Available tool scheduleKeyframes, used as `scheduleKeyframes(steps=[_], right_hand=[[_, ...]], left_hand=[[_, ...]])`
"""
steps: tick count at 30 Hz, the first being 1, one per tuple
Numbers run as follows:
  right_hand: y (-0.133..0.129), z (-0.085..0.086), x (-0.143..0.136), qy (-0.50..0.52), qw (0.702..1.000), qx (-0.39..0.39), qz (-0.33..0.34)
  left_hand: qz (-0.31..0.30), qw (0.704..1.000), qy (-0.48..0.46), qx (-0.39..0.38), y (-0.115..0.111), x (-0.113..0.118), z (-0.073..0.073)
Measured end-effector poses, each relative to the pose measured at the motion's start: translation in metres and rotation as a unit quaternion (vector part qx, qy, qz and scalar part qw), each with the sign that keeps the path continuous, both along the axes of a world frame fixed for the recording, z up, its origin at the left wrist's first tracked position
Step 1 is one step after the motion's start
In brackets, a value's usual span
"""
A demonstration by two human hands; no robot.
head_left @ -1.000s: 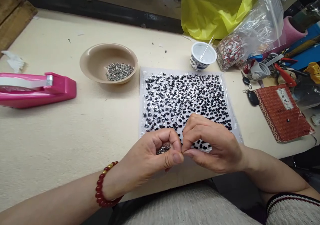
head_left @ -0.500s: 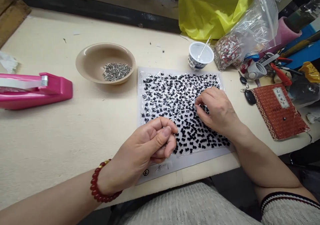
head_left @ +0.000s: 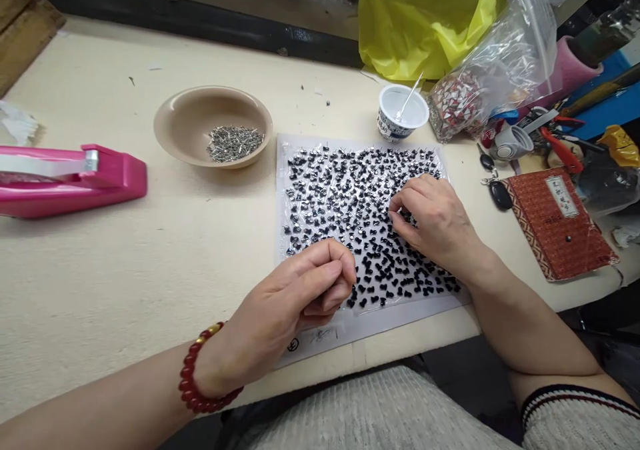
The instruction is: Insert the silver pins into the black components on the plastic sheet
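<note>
A white sheet (head_left: 370,327) under clear film lies in front of me, covered with rows of small glossy black pieces (head_left: 383,263), many with a thin metal pin standing up. Over its lower left part my left hand (head_left: 300,297) is curled closed, thumb against the bent index finger; whatever it holds is hidden. My right hand (head_left: 435,230) rests at the right side of the sheet, thumb and index fingertips pinched together among the black pieces. Anything between them is too small to make out. Left of the sheet, a beige bowl (head_left: 183,127) holds a heap of small metal pins (head_left: 235,143).
A pink tape dispenser (head_left: 120,177) sits at the left. Behind the sheet stand a white cup (head_left: 390,127) with a thin stick, a yellow plastic bag (head_left: 415,30) and a clear zip bag (head_left: 457,100). A red patterned pouch (head_left: 555,230) and keys (head_left: 500,195) lie at the right.
My left hand's fingers have curled in more tightly, and the thumb has slid forward along the index finger. The right hand stays almost where it was.
</note>
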State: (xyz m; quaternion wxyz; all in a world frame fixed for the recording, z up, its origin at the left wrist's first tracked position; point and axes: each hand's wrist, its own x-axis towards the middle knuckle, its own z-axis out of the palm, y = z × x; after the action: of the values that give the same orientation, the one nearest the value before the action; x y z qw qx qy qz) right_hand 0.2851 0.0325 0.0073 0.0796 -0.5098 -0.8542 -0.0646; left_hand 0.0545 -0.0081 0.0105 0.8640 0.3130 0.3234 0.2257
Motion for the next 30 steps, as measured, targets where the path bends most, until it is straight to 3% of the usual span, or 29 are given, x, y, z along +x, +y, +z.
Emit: scheduleKeyframes(steps=[30], right_hand=[[-0.0007, 0.0016, 0.0015, -0.046, 0.999, 0.0, 0.01]], left_hand=[[-0.002, 1.0, 0.011, 0.021, -0.0013, 0.002, -0.0013]])
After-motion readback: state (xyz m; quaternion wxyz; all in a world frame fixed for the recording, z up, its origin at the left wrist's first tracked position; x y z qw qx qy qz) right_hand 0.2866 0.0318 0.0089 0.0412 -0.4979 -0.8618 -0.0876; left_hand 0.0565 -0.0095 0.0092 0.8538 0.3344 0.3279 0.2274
